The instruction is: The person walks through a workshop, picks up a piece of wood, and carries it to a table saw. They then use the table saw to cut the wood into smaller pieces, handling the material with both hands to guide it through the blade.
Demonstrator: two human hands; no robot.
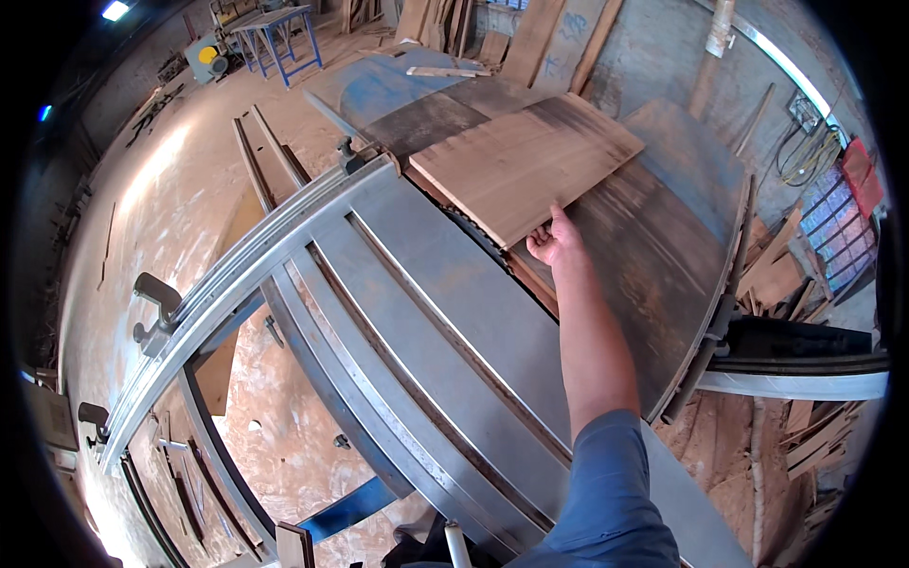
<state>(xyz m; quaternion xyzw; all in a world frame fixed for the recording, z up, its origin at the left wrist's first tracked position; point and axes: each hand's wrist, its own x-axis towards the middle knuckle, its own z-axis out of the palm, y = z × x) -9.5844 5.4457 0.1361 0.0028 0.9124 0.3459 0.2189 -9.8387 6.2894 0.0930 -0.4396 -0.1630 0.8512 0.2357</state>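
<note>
The right hand [554, 241] is extended well forward, forearm straight, blue sleeve at the upper arm. Its fingers are curled at the near edge of the wooden board [524, 168], thumb raised against that edge; the hand is in contact with the board, but whether it grips or only presses cannot be determined. The left hand is not in view.

The board lies flat just beyond the hand, on the dark worktop [653, 256] of a panel saw, its left edge along the grey metal sliding carriage [436, 312] that runs to the hand's left. A fence rail [705, 327] borders the worktop to the hand's right. Beyond that rail, offcuts [772, 275] lie stacked. Further right stands a red and blue crate [843, 213]. Far beyond the hand, to the left, a blue metal trestle [279, 38] stands on the sawdust-covered floor [170, 189].
</note>
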